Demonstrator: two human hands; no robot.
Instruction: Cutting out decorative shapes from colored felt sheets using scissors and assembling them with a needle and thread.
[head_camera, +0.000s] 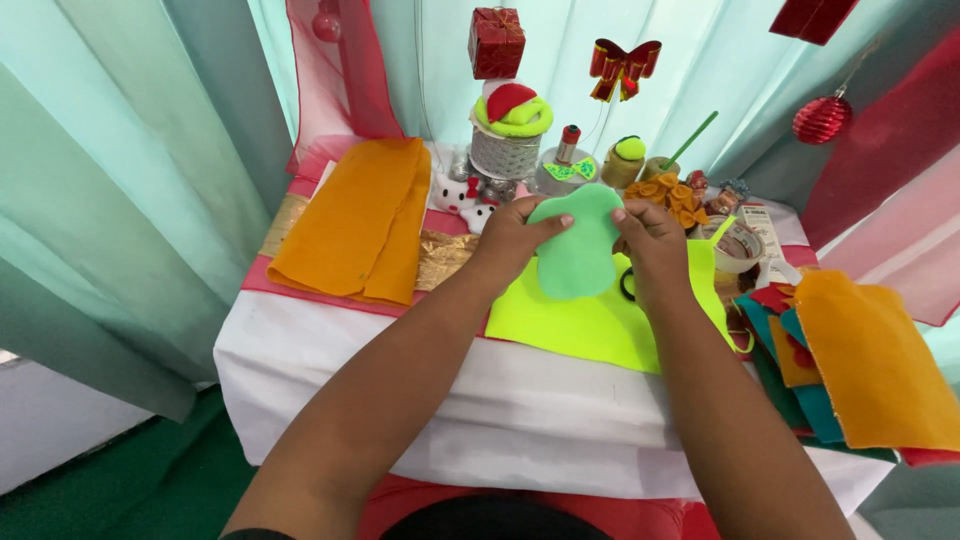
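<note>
Both hands up over the worktop (330, 360), pinching one soft pale-green felt cutout (578, 245) with a lobed, rounded outline, matte and slightly fuzzy. Left hand (508, 240) fingers closed on its left edge, thumb on the face; right hand (652, 240) fingers closed on the right edge, fingertips (620, 215) curled over the top lobe. Cutout held between the two sets of fingers, above a flat neon-yellow felt sheet (590, 325) lying just below them on white cloth. Left of the left fingers: folded orange felt (355, 225), thick and floppy, and a crinkly gold foil strip (440, 260). Right of the right fingers: a tape roll (738, 245), then a fanned stack of felt pieces (860, 360) in orange, teal and red. Beyond the fingertips: a silver glittery cylinder (505, 152) topped with a green ring, small jars, orange felt flowers (670, 195). Red gift box (496, 42) and shiny red bow (624, 65) hang against mint curtains.
</note>
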